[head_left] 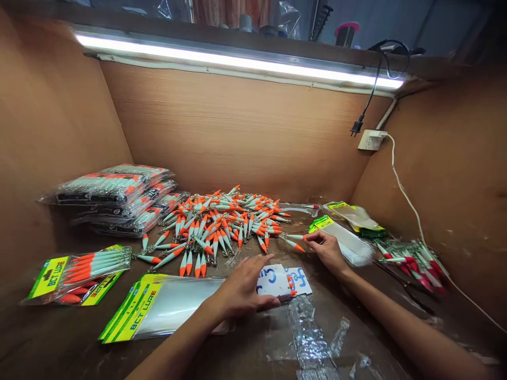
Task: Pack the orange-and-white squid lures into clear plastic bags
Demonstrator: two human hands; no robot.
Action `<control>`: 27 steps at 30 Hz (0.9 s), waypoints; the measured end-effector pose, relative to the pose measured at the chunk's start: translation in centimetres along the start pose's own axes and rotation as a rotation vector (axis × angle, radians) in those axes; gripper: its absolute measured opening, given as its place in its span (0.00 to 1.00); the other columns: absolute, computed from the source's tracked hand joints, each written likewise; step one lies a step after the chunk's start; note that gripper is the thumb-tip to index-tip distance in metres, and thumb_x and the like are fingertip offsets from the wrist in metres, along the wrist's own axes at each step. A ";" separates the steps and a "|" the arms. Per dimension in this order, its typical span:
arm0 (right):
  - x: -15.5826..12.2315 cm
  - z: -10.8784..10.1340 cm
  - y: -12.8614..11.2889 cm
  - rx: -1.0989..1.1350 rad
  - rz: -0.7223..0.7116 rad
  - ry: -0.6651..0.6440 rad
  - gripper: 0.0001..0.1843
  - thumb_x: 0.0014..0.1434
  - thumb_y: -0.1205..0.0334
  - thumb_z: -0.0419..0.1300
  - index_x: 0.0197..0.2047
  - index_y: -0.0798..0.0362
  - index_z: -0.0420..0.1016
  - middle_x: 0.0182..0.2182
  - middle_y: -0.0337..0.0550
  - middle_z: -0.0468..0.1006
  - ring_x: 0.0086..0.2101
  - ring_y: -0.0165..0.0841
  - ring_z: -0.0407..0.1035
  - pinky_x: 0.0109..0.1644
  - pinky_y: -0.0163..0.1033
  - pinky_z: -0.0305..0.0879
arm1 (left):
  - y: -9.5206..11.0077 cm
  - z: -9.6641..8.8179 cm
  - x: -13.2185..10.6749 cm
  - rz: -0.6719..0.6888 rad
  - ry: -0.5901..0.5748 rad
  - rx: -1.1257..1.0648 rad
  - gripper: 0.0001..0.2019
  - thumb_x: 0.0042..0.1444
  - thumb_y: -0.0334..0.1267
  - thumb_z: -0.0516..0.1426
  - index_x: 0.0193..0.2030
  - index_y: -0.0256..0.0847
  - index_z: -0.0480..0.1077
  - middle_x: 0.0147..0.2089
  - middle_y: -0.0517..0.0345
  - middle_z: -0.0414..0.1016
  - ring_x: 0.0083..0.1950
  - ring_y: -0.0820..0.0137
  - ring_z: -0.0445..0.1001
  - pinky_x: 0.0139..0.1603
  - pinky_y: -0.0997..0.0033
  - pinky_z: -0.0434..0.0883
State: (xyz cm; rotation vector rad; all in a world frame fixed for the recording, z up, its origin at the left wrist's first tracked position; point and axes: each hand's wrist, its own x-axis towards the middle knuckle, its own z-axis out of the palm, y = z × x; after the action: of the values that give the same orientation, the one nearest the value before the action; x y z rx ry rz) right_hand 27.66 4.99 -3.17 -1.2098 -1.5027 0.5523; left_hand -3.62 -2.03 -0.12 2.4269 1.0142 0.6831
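Right hand (324, 251): thumb and fingertips are being pressed together on the orange tip of a pale lure (293, 237), hook end being pointed at the pile. A second lure (293, 245) is being seen just below it; whether it is also being gripped cannot be told.

Left hand (246, 284): thumb and fingers are being held spread around the left end of a white holder (275, 281), blue handwriting on top. Whether it is being squeezed cannot be told. Orange tips are being exposed at the holder's right end; a white card (301, 279) with blue lettering is being partly covered by it.

Loose orange-and-pale lures are being heaped in a lure pile (222, 221) beyond both hands. Flat BCT LURE bags (178, 306) are being overlapped by the left forearm. Farther left, a filled BCT LURE bag (95, 266) is being laid on another, with packed bundles (114, 192) being stacked behind.

More header bags (348, 245) are being placed just right of the right hand; red-and-white lures (415, 261) are being bunched past them. The bench (253, 353) is being lit by a tube light (237, 61).
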 end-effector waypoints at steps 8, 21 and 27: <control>-1.4 3.3 -5.8 0.588 0.185 -0.010 0.16 0.47 0.54 0.75 0.38 0.49 0.81 0.35 0.38 0.81 0.36 0.32 0.75 0.43 0.37 0.71 | 1.1 -0.3 1.1 -0.192 0.267 -0.210 0.19 0.62 0.53 0.57 0.53 0.45 0.75 0.49 0.54 0.80 0.48 0.62 0.77 0.49 0.64 0.74; -6.0 -3.2 -2.5 0.097 0.388 -0.369 0.22 0.52 0.49 0.70 0.46 0.55 0.84 0.39 0.49 0.85 0.37 0.42 0.78 0.42 0.43 0.72 | 1.1 0.9 -0.5 -0.044 0.011 0.137 0.45 0.45 0.47 0.68 0.69 0.43 0.58 0.63 0.46 0.69 0.61 0.50 0.68 0.64 0.48 0.63; -7.3 -0.3 -5.2 -0.296 -0.062 -0.469 0.10 0.62 0.55 0.63 0.39 0.48 0.84 0.35 0.43 0.83 0.37 0.37 0.73 0.42 0.40 0.66 | 0.8 1.7 -0.3 0.045 0.025 0.075 0.48 0.42 0.44 0.70 0.70 0.44 0.56 0.64 0.48 0.69 0.61 0.51 0.68 0.63 0.51 0.64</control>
State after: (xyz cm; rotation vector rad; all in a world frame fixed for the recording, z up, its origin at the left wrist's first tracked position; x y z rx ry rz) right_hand 25.17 -3.59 -1.94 -1.3098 -2.0695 0.6146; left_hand -2.42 -3.07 -1.15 2.5190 1.0148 0.7034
